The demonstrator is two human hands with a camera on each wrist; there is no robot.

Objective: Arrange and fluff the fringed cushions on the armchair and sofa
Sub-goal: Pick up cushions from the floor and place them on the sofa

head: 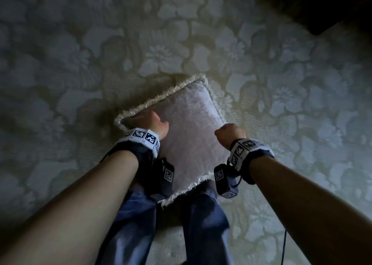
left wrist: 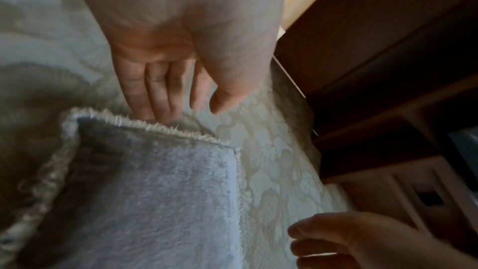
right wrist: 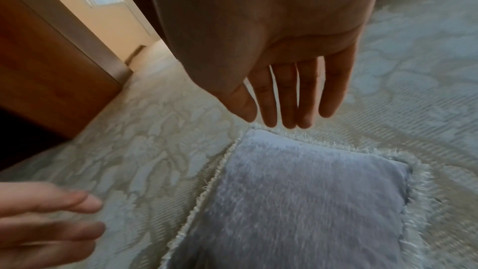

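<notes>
A pale plush cushion (head: 191, 128) edged with a cream fringe (head: 161, 97) lies tilted over the floral carpet, and its near corner overlaps my knees. My left hand (head: 159, 122) rests at the cushion's upper left edge. In the left wrist view the cushion (left wrist: 155, 191) is below my left hand (left wrist: 181, 109), whose straight fingers (left wrist: 155, 99) touch the fringe. My right hand (head: 229, 133) is at the cushion's right corner. The right wrist view shows the right hand (right wrist: 274, 120) with straight fingers just above the corner of the cushion (right wrist: 297, 201), holding nothing.
The floral carpet (head: 80, 63) spreads all around. Dark wooden furniture (head: 322, 7) stands at the far right, and a wooden panel beside a pale door frame (right wrist: 51, 69) shows in the right wrist view. My legs in blue trousers (head: 205, 224) are below the cushion.
</notes>
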